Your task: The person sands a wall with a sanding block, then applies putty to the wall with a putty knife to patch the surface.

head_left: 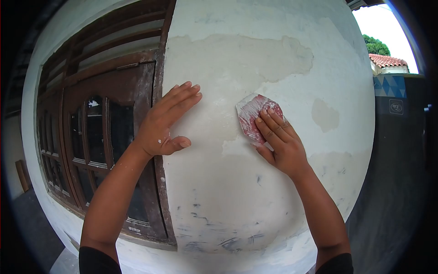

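Though streaky, sheet under right hand.

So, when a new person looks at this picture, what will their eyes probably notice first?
Probably the red pad smeared with white, under the fingers of the right hand near the middle of the patchy pale wall. Next, the left hand, raised with spread fingers and holding nothing, left of the pad. Then the dark brown window, which fills much of the left side.

Red, white-smeared pad; brown window frame; blue-patterned panel.
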`<move>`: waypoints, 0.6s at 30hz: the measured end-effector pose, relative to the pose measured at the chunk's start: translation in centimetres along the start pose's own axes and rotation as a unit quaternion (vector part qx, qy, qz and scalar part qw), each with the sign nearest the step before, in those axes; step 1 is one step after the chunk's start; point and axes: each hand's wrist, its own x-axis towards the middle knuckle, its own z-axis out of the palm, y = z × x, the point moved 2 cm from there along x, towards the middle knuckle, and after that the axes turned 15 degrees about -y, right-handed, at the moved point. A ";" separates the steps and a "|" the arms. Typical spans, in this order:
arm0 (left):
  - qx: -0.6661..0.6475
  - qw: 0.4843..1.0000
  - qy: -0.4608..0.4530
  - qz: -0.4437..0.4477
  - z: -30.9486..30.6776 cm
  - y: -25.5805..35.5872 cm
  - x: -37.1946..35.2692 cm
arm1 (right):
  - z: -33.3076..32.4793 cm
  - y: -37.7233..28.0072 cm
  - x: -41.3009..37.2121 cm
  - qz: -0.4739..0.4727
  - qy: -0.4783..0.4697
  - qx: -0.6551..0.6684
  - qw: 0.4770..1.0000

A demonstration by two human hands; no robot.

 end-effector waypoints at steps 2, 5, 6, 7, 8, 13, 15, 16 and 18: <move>0.022 1.000 0.002 -0.006 -0.7 -0.7 -0.4 | 0.1 0.1 0.1 -0.013 0.004 -0.003 1.000; 0.076 0.997 -0.023 -0.024 -0.9 -1.0 -0.6 | 0.3 0.2 -0.2 -0.020 -0.007 -0.007 1.000; 0.079 0.996 -0.025 -0.024 -0.9 -0.9 -0.6 | 0.3 0.3 -0.3 -0.020 -0.003 -0.003 1.000; 0.083 0.996 -0.026 -0.024 -0.9 -0.8 -0.6 | 0.4 0.3 -0.2 -0.021 0.001 0.002 1.000; 0.084 0.996 -0.024 -0.024 -0.8 -0.7 -0.6 | 0.5 0.3 -0.1 -0.023 0.001 0.001 1.000; 0.078 0.996 -0.042 -0.027 0.3 0.4 0.1 | 1.2 -0.1 -0.4 -0.012 -0.038 0.003 0.999; 0.086 0.995 -0.048 -0.022 0.5 0.8 0.3 | 1.2 -0.4 -1.3 -0.010 -0.039 0.011 0.999; 0.098 0.994 -0.054 -0.016 0.7 1.0 0.4 | 1.1 -0.4 -1.7 -0.008 -0.036 0.019 0.999; 0.094 0.994 -0.056 -0.017 0.9 1.3 0.4 | 0.7 -0.4 -2.4 -0.007 -0.029 0.014 0.999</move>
